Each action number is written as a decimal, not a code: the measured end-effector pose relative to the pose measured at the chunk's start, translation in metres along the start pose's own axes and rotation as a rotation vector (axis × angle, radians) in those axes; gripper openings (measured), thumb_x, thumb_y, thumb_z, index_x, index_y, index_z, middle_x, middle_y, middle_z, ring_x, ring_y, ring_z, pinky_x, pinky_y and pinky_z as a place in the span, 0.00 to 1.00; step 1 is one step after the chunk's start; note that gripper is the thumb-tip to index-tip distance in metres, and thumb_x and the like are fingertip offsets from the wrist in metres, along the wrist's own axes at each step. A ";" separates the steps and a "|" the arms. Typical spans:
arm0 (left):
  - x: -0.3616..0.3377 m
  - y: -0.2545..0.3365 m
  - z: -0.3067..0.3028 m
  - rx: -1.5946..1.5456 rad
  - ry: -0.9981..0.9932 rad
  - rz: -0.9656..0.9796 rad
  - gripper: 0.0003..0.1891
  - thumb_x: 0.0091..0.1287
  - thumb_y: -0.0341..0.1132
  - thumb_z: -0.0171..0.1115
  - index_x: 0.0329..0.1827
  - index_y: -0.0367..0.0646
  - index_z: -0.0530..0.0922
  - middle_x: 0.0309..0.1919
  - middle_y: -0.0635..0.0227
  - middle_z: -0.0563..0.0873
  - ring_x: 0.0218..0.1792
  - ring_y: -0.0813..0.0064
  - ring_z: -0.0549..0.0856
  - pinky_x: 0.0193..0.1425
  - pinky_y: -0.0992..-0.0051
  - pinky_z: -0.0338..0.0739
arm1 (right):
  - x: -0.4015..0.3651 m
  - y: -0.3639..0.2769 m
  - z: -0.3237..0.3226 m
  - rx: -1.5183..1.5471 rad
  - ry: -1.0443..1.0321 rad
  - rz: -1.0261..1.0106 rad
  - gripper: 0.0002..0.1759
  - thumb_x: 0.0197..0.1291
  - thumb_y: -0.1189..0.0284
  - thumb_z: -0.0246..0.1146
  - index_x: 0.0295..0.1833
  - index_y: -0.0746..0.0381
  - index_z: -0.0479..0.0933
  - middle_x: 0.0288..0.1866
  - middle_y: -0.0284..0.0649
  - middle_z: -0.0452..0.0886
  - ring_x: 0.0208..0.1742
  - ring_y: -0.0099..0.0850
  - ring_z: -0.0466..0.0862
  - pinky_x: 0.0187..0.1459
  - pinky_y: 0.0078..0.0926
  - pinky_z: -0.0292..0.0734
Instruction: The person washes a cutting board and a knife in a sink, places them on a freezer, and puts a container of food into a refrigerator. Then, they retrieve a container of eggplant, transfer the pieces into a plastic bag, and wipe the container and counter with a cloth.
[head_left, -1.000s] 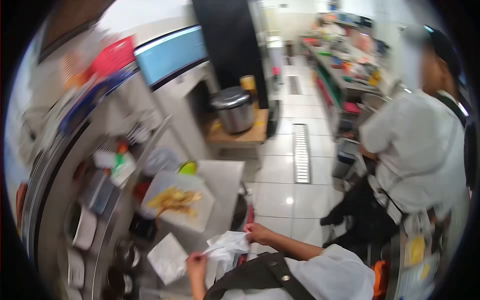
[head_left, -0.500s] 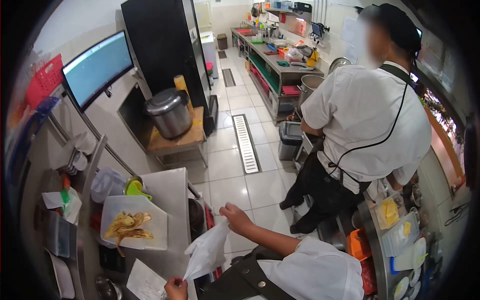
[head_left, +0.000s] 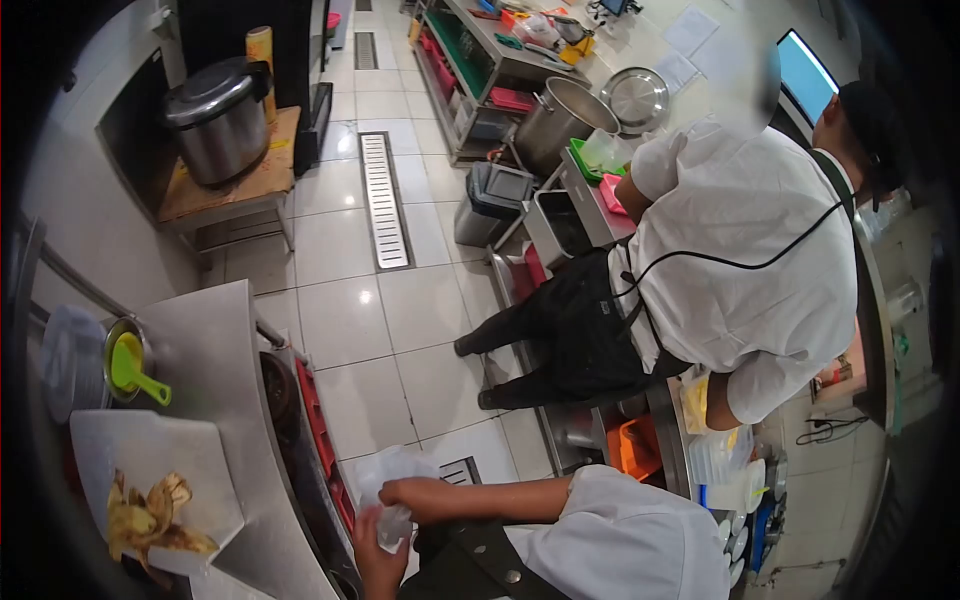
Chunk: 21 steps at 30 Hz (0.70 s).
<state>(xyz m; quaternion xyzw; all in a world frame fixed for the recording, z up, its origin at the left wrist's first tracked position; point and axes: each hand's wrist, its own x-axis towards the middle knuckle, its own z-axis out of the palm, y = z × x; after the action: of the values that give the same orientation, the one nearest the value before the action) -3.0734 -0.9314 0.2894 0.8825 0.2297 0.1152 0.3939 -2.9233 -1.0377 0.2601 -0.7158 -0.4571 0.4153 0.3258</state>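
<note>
A thin, whitish plastic bag is bunched up close to my apron. My right hand is closed on it, reaching in across my body from the right. Just below, my left hand grips a gathered part of the same bag, its fingers partly hidden by the plastic. Left of my hands is a steel counter. On it lies a white plastic tray with brown-yellow peels, which look like plantain or banana peels.
A co-worker in a white shirt leans over the right-hand counter. A green scoop sits in a bowl at the left. Farther off are a large lidded steel cooker, a grey bin and a floor drain grate.
My hands have come together, bunching the bag that was stretched between them. My view has turned right and down. The co-worker now bends farther over the counter.
</note>
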 end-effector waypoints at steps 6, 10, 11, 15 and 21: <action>0.020 -0.036 0.016 -0.250 0.026 -0.367 0.10 0.50 0.23 0.51 0.36 0.31 0.75 0.28 0.54 0.79 0.32 0.61 0.80 0.43 0.68 0.73 | 0.002 0.014 -0.021 -0.332 0.435 0.005 0.18 0.40 0.76 0.61 0.41 0.63 0.71 0.41 0.44 0.73 0.46 0.43 0.73 0.44 0.37 0.68; 0.031 -0.050 0.022 -0.550 0.079 -0.493 0.07 0.52 0.23 0.51 0.34 0.33 0.73 0.30 0.58 0.78 0.33 0.71 0.77 0.42 0.73 0.71 | 0.003 0.088 0.018 0.139 0.338 0.272 0.14 0.48 0.67 0.62 0.39 0.63 0.73 0.36 0.41 0.75 0.41 0.35 0.75 0.42 0.32 0.70; 0.031 -0.050 0.022 -0.614 0.081 -0.520 0.07 0.53 0.23 0.51 0.35 0.33 0.72 0.30 0.58 0.78 0.33 0.72 0.77 0.42 0.74 0.71 | 0.004 0.089 0.015 0.417 0.236 0.444 0.14 0.50 0.66 0.61 0.39 0.63 0.73 0.35 0.42 0.75 0.40 0.35 0.75 0.42 0.31 0.70; 0.047 0.006 -0.022 -0.311 -0.075 -0.294 0.11 0.52 0.25 0.58 0.38 0.36 0.70 0.33 0.57 0.79 0.34 0.68 0.78 0.45 0.72 0.72 | 0.002 0.061 -0.033 0.926 0.030 0.433 0.16 0.51 0.62 0.62 0.39 0.63 0.73 0.31 0.40 0.76 0.37 0.32 0.75 0.40 0.29 0.70; 0.032 0.031 -0.063 0.062 0.240 0.044 0.21 0.46 0.24 0.58 0.47 0.35 0.69 0.40 0.52 0.73 0.44 0.53 0.75 0.48 0.61 0.70 | -0.034 -0.080 -0.150 -0.041 0.546 -0.177 0.23 0.39 0.80 0.64 0.45 0.62 0.67 0.40 0.43 0.69 0.39 0.37 0.73 0.40 0.29 0.70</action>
<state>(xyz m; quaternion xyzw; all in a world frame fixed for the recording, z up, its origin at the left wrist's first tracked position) -3.0603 -0.8935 0.3550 0.8790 0.2593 0.2214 0.3334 -2.8283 -1.0520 0.4044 -0.7649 -0.4212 0.1677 0.4575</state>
